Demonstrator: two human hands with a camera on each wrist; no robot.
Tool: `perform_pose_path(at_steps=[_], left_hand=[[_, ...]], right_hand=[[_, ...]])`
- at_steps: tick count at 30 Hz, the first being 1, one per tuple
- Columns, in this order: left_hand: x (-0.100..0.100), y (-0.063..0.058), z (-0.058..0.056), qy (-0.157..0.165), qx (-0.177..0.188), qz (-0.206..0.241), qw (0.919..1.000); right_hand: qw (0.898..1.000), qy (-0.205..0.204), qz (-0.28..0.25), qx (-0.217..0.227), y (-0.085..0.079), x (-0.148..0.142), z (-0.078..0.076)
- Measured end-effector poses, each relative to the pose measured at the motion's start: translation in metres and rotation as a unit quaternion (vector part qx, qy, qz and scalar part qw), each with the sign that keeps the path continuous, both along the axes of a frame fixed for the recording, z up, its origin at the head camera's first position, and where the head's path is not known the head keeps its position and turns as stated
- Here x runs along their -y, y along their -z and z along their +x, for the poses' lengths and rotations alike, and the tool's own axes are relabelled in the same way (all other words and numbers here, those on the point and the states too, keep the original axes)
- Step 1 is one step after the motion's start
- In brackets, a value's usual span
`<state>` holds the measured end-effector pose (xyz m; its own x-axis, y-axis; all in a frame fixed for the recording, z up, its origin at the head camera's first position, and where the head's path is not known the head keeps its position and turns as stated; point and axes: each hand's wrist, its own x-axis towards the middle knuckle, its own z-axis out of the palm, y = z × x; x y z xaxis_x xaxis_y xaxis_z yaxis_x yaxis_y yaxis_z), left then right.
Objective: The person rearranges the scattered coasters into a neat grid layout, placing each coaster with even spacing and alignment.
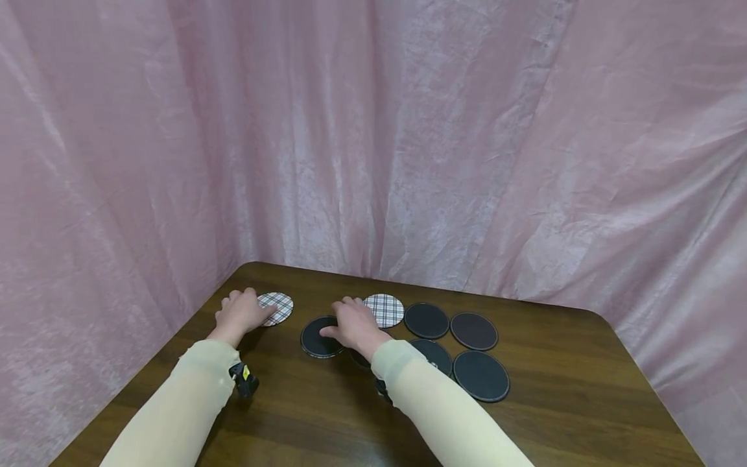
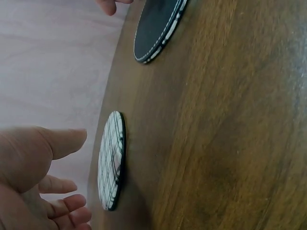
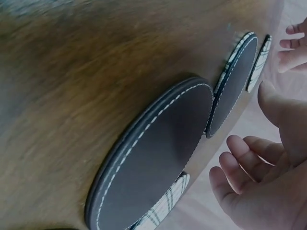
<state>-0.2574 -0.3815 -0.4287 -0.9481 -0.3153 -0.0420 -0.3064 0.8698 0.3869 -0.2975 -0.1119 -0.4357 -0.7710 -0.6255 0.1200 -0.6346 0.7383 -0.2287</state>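
At the table's far left, my left hand (image 1: 242, 312) is beside a round plaid coaster (image 1: 279, 306). In the left wrist view its thumb and relaxed fingers stand apart from that white, dark-lined coaster (image 2: 112, 160). My right hand (image 1: 355, 324) hovers over the middle group, fingers loosely bent and nothing in them. Under its thumb side lies a black stitched coaster (image 1: 317, 344) with a plaid edge. A brown stitched coaster (image 3: 153, 148) fills much of the right wrist view, partly hidden by my wrist in the head view. Another plaid coaster (image 1: 386, 310) shows just behind the right hand.
To the right lie several dark round coasters: a black one (image 1: 426, 320), a brown one (image 1: 474, 331) and a larger-looking black one (image 1: 481, 376), close together. My right sleeve (image 1: 432, 402) partly covers another. Pink curtains (image 1: 373, 130) hang behind the wooden table (image 1: 560, 402).
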Motion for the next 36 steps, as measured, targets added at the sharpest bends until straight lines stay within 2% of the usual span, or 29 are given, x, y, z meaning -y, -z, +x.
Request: perform_pose_path(at_steps=[6, 12, 23, 28, 29, 33, 35, 36], left_hand=[[0.004, 0.001, -0.001, -0.002, 0.035, 0.012, 0.9993], [0.005, 0.005, 0.0, -0.003, 0.05, 0.012, 0.9987], [0.012, 0.009, -0.005, -0.047, 0.071, 0.027, 0.996], [0.022, 0.012, -0.009, -0.041, 0.067, 0.044, 0.996], [0.027, 0.017, -0.013, -0.037, 0.06, 0.043, 0.9966], [0.034, 0.026, -0.021, -0.042, 0.048, 0.055, 0.9964], [0.032, 0.025, -0.022, -0.046, 0.044, 0.066, 0.9957], [0.028, 0.02, -0.019, -0.047, 0.046, 0.072, 0.9952]], right_hand=[[1.0, 0.011, -0.003, 0.02, 0.001, 0.007, 0.0], [0.998, 0.013, -0.003, 0.055, 0.006, 0.014, 0.002], [0.998, 0.01, 0.004, 0.061, 0.007, 0.027, 0.003], [0.998, 0.011, 0.001, 0.06, 0.015, 0.027, -0.001], [0.998, 0.011, -0.001, 0.061, 0.016, 0.026, -0.002], [0.998, 0.011, -0.013, 0.055, 0.018, 0.023, -0.003], [0.998, 0.012, -0.013, 0.054, 0.017, 0.02, -0.002], [0.999, 0.012, -0.014, 0.051, 0.015, 0.019, -0.001]])
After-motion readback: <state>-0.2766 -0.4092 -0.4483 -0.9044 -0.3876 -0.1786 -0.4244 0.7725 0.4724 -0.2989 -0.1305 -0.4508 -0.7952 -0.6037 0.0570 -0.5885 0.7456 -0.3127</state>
